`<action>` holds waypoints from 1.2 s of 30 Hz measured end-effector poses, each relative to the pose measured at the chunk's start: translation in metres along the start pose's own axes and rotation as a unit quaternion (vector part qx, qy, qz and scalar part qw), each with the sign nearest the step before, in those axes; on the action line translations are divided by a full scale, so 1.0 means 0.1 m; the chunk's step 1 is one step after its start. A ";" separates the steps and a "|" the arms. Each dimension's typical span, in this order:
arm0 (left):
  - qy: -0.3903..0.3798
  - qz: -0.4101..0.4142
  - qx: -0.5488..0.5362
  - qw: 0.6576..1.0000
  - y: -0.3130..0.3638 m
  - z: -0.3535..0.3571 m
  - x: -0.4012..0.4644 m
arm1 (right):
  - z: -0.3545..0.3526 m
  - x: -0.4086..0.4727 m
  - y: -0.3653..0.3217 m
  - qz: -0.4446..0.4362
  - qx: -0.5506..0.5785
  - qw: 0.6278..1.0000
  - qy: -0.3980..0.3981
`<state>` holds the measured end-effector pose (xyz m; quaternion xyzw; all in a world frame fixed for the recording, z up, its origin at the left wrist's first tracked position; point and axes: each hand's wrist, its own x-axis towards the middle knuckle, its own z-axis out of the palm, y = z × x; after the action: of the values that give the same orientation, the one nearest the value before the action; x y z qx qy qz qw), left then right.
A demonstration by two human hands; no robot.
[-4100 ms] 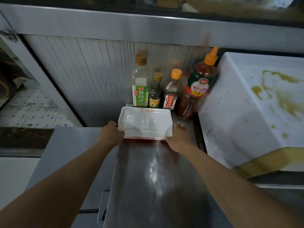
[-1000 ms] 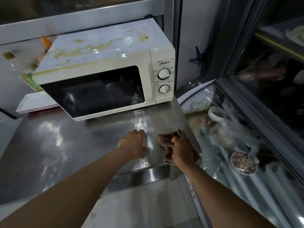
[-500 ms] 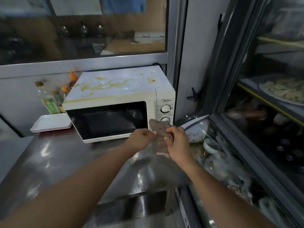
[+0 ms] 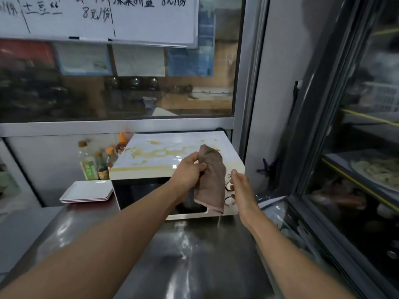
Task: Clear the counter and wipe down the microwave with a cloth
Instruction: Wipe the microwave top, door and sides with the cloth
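Observation:
A white microwave (image 4: 164,156) stands at the back of the steel counter (image 4: 194,255), its top smeared with yellow-brown stains. My left hand (image 4: 187,171) grips a brown cloth (image 4: 212,182) by its upper edge, and the cloth hangs down in front of the microwave's dials. My right hand (image 4: 239,186) is just right of the cloth with fingers straight, apart from it. The cloth hides part of the control panel.
A stack of white trays (image 4: 86,192) lies left of the microwave, with several sauce bottles (image 4: 95,162) behind it against the wall. A glass display case (image 4: 356,190) with food runs along the right. A window and whiteboard (image 4: 108,18) are above.
Both hands lifted the cloth off the counter's front right corner and raised it before the microwave. My right hand has let go; only the left holds it now.

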<state>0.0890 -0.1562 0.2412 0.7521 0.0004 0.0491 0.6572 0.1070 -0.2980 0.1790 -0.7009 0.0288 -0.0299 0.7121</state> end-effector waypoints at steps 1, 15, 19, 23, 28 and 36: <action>-0.004 -0.004 -0.019 1.000 0.04 -0.03 0.05 | 0.02 0.07 -0.01 0.036 0.012 0.999 -0.018; -0.007 -0.084 0.050 0.995 -0.24 -0.44 1.09 | 0.21 0.89 -0.34 -0.045 -0.138 0.988 0.053; -0.027 -0.073 0.048 0.996 -0.28 -0.33 1.42 | 0.20 1.27 -0.45 -0.143 -0.287 0.943 0.093; -0.052 -0.058 0.118 0.990 -0.32 -0.30 1.70 | 0.16 1.67 -0.46 -0.140 -0.401 0.900 0.097; -0.045 0.055 0.360 0.930 -0.49 -0.39 1.91 | 0.28 1.81 -0.19 -0.159 -0.601 0.777 0.101; 0.004 0.099 0.534 0.840 -0.78 -0.31 2.29 | 0.39 2.05 0.18 -0.104 -0.633 0.762 -0.085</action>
<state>0.3196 -0.0997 0.1850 0.9823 -0.0450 0.1090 0.1456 0.3150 -0.2757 0.1615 -0.9906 -0.0926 -0.0185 0.0986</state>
